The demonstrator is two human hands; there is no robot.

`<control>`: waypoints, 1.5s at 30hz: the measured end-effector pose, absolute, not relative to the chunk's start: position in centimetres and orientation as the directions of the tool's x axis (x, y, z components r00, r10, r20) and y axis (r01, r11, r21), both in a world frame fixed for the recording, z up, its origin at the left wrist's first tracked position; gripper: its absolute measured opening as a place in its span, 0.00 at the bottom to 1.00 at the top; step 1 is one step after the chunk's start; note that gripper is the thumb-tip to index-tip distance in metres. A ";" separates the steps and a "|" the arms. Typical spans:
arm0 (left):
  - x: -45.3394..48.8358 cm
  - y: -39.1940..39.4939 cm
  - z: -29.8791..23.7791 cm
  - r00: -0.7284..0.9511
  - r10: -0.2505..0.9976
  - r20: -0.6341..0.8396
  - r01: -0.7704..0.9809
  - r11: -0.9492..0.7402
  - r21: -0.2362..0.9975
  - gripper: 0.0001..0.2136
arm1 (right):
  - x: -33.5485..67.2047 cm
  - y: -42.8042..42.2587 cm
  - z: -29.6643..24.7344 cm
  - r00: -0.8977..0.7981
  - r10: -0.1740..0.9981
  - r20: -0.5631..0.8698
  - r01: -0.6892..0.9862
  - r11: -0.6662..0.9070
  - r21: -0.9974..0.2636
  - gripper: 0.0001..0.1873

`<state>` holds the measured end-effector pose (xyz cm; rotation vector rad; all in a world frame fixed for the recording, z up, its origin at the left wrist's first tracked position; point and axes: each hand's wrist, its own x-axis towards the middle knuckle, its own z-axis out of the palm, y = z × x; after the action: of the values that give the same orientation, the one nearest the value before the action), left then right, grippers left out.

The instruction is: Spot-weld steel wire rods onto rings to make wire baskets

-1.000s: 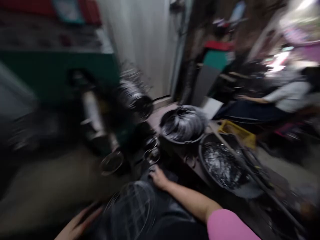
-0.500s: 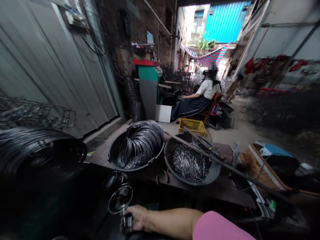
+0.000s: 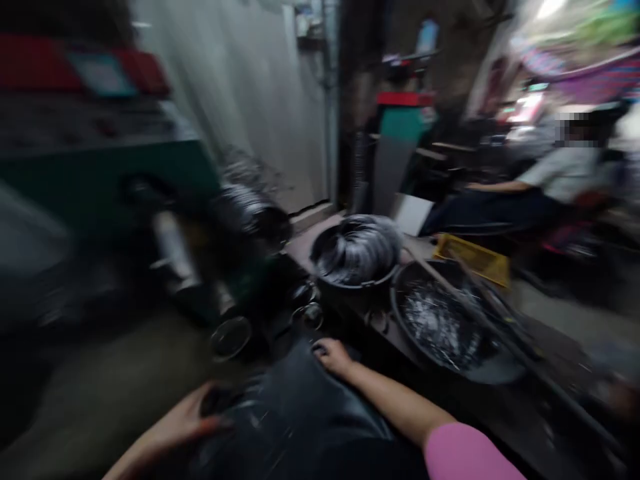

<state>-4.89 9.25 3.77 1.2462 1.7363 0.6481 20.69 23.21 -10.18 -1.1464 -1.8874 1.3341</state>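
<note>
The picture is smeared by head motion. My right hand, on an arm with a pink sleeve, lies closed on a small dark thing at the far edge of the dark cloth on my lap. My left hand rests low at the lap's left side on a dark wire object; its fingers are blurred. Small round metal rings stand just beyond the lap.
A black tub of coiled wire and a black tub of short wire pieces sit on a low board. A green machine stands left. A seated person and a yellow crate are at the right.
The view swung left and down from the alley to the machine and my lap. My left hand came into view at the bottom left. My right hand stays at the lap's far edge.
</note>
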 end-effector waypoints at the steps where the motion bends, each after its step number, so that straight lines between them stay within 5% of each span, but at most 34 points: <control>1: -4.7 8.1 4.6 -0.127 0.927 -0.352 0.458 0.370 0.809 0.22 | 20.9 23.5 -9.7 -0.494 0.869 -0.025 0.352 0.174 -0.920 0.09; 6: -4.0 5.8 8.5 -0.412 0.907 0.085 0.726 0.271 0.632 0.29 | 19.0 24.3 -3.2 -0.677 0.736 0.007 0.268 0.255 -0.929 0.08; 11: -2.3 5.9 8.9 -0.420 0.850 0.319 0.877 0.289 0.384 0.29 | 16.2 21.8 5.3 -0.880 0.472 0.054 0.153 0.390 -0.908 0.13; 22: -0.7 9.1 6.5 -0.384 0.873 0.301 0.883 0.252 0.395 0.28 | 11.3 20.7 4.7 -0.828 0.525 0.197 0.245 0.655 -0.715 0.10; 30: -1.8 9.6 5.7 -0.391 0.883 0.258 0.868 0.261 0.422 0.29 | 11.6 22.5 3.6 -0.930 0.329 0.166 0.045 0.550 -0.834 0.13; 36: -2.4 9.9 5.5 -0.393 0.882 0.258 0.862 0.256 0.437 0.29 | 11.7 23.5 3.8 -0.955 0.179 0.237 -0.058 0.669 -0.741 0.15; 45: -3.3 10.3 4.8 -0.428 0.871 0.242 0.837 0.281 0.469 0.30 | 10.9 23.6 2.7 -0.937 0.148 0.315 -0.116 0.722 -0.683 0.11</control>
<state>-3.27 10.26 4.78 1.6449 2.4647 0.8411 10.86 23.58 2.66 -0.0251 -2.5785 1.0561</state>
